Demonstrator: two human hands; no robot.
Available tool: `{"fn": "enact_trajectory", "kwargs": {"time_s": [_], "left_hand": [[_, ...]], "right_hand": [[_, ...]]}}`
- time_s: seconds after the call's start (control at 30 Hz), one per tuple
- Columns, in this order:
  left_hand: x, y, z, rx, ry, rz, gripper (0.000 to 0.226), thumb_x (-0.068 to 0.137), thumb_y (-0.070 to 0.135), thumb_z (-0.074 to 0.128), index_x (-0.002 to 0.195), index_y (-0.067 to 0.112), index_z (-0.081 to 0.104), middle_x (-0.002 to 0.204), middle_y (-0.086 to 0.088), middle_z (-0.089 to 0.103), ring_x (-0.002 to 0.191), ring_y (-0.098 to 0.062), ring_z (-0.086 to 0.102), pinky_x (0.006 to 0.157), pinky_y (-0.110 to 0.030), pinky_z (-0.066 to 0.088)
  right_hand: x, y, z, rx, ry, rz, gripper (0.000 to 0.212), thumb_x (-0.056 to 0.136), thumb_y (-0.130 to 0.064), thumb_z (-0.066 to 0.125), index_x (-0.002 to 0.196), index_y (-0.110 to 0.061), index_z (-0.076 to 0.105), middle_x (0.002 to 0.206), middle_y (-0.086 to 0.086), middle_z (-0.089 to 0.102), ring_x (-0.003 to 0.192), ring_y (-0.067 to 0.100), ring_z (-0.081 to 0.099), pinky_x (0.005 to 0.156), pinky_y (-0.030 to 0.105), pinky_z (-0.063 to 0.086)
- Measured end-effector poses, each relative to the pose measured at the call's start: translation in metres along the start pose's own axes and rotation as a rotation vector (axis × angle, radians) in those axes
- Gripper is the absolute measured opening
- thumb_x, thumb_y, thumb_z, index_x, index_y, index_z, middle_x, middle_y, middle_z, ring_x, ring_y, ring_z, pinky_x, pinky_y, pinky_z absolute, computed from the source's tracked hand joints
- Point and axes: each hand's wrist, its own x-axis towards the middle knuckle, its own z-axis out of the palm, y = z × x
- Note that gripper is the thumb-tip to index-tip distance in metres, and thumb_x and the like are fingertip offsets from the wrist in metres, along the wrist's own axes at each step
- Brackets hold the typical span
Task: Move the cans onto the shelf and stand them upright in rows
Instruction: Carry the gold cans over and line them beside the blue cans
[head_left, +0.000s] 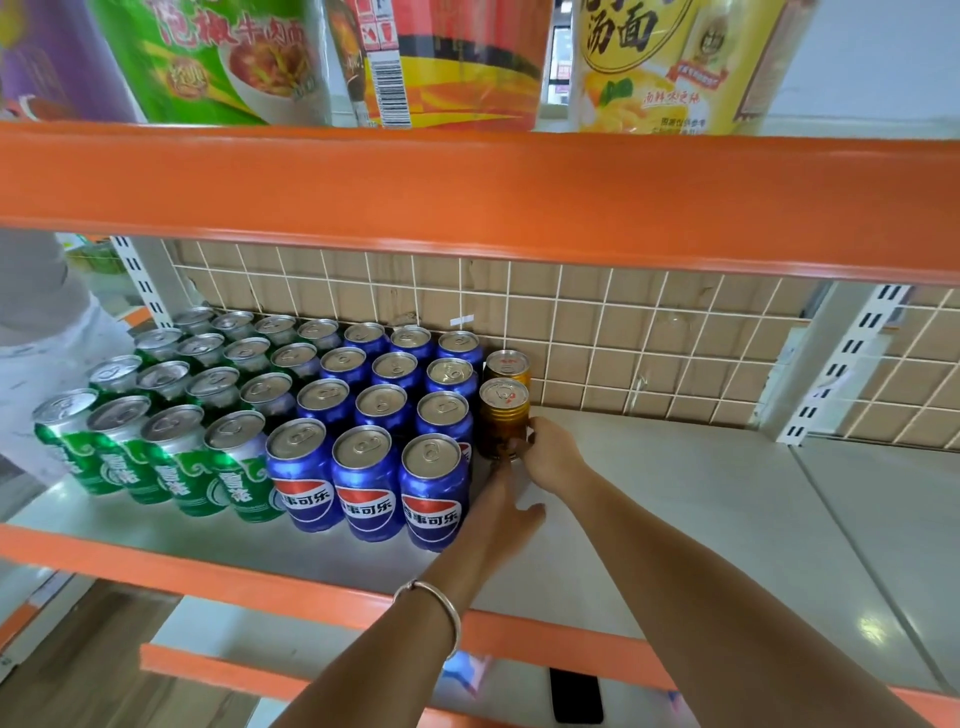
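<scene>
Cans (366, 483) upright on grey shelf (701, 509)

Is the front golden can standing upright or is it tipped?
Upright: the front golden can has its lid facing up and its wall vertical; the right hand grips it near the base.

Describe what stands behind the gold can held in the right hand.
A second gold can stands directly behind the front gold can, before the wire grid and cardboard. Only its top and upper wall show; the front can covers the rest.
</scene>
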Motion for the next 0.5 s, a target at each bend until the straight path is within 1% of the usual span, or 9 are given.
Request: {"fn": "enact_trajectory", "kwargs": {"time_s": [0.1,0.13,0.2,0.27,0.33,0.4,0.5], "left_hand": [[0.004,-0.001,0.001,-0.051,0.045,-0.029,0.051,0.090,0.021,0.058,0.137,0.019,0.040,0.134,0.000,0.051,0.126,-0.019,0.048,0.104,-0.029,0.040],[0.006,0.000,0.002,-0.039,0.038,-0.024,0.050,0.092,0.021,0.056,0.139,0.021,0.039,0.135,0.001,0.050,0.127,-0.018,0.047,0.105,-0.030,0.039],[0.008,0.006,0.007,-0.035,0.004,0.002,0.053,0.095,0.019,0.052,0.144,0.021,0.033,0.142,-0.001,0.045,0.131,-0.016,0.042,0.107,-0.028,0.037],[0.012,0.014,0.014,-0.022,0.026,0.044,0.055,0.094,0.021,0.053,0.145,0.021,0.032,0.145,-0.001,0.042,0.132,-0.016,0.041,0.107,-0.029,0.037],[0.014,0.025,0.023,-0.013,0.012,0.068,0.055,0.093,0.024,0.056,0.144,0.020,0.034,0.144,-0.002,0.044,0.131,-0.016,0.044,0.106,-0.029,0.039],[0.016,0.035,0.033,-0.076,-0.039,0.060,0.058,0.090,0.023,0.061,0.143,0.018,0.037,0.143,-0.004,0.046,0.129,-0.016,0.046,0.104,-0.029,0.041],[0.014,0.051,0.054,-0.221,-0.108,0.033,0.070,0.083,0.023,0.070,0.143,0.016,0.036,0.144,-0.006,0.044,0.129,-0.019,0.044,0.106,-0.034,0.041]], "right_hand": [[-0.008,0.010,-0.009,0.010,-0.015,-0.009,0.045,0.095,-0.027,0.052,0.134,-0.005,0.047,0.134,0.013,0.054,0.120,0.027,0.053,0.097,0.030,0.039],[-0.011,0.015,-0.014,0.014,-0.012,-0.006,0.047,0.094,-0.026,0.054,0.136,-0.006,0.046,0.136,0.012,0.053,0.121,0.026,0.052,0.099,0.030,0.039],[-0.019,0.025,-0.024,0.042,-0.004,0.007,0.047,0.091,-0.020,0.058,0.135,-0.008,0.048,0.135,0.010,0.055,0.120,0.024,0.054,0.100,0.028,0.039],[-0.027,0.035,-0.034,0.076,-0.008,0.023,0.046,0.088,-0.014,0.061,0.133,-0.008,0.051,0.131,0.009,0.058,0.117,0.022,0.056,0.099,0.027,0.041],[-0.037,0.046,-0.046,0.078,-0.008,0.024,0.042,0.088,-0.013,0.062,0.129,-0.008,0.056,0.124,0.008,0.062,0.114,0.021,0.058,0.096,0.024,0.042],[-0.048,0.058,-0.061,0.106,0.009,0.028,0.036,0.089,-0.012,0.061,0.125,-0.008,0.059,0.120,0.007,0.065,0.111,0.019,0.059,0.093,0.022,0.043],[-0.066,0.079,-0.088,0.175,0.055,0.078,0.035,0.088,-0.016,0.063,0.123,-0.010,0.061,0.116,0.006,0.066,0.104,0.016,0.060,0.091,0.022,0.045]]}}
